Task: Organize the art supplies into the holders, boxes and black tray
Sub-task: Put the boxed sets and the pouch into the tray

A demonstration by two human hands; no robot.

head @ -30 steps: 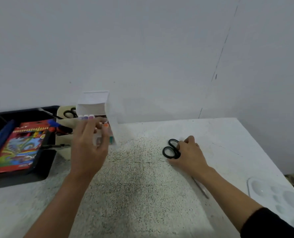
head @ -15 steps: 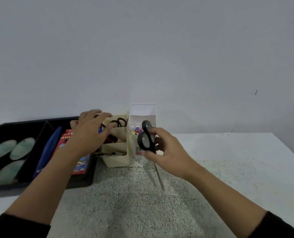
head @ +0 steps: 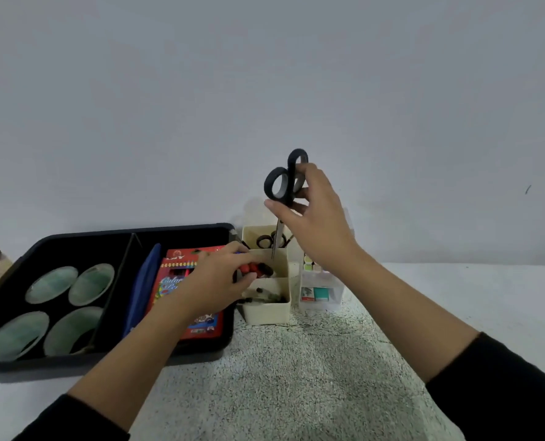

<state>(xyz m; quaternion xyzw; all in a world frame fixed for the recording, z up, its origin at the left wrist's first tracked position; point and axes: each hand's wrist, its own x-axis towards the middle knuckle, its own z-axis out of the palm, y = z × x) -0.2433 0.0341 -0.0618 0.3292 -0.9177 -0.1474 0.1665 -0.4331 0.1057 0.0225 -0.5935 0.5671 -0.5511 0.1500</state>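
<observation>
While the right hand (head: 315, 224) pinches the black-handled scissors (head: 285, 183) by their loops, blades pointing down and the tip just at the mouth of the cream holder (head: 266, 310), the sorting looks well advanced but not finished: the black tray (head: 73, 240) holds four pale green round dishes (head: 54, 284), a blue case (head: 143, 281) and a red coloured-pencil box (head: 175, 268), the holder has another pair of scissors (head: 265, 240) in its rear section and small red and black items in the middle one, and a clear box (head: 319, 294) just to its right holds small coloured pieces. The left hand (head: 214, 284) lies over the holder's left edge, fingers curled into the middle section; whether it grips anything I cannot tell. By my judgement the scissors have yet to be lowered fully in, and whether more supplies wait outside the view of the counter (head: 296, 377) cannot be told
</observation>
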